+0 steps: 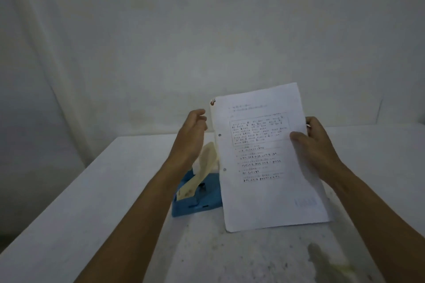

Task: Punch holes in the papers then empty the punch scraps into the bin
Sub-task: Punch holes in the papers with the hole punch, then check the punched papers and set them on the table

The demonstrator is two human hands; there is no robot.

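Observation:
My right hand (315,147) grips a stack of white printed papers (264,158) by the right edge and holds it tilted above the table. Two punched holes show along the papers' left margin. My left hand (190,135) hovers just left of the papers with its fingers apart, holding nothing. Below it a blue hole punch (195,197) with a cream lever stands on the table, its right side hidden behind the papers.
The white table (80,202) runs back to a white draped wall. A yellowish stain (328,262) marks the table at the front right. No bin is in view.

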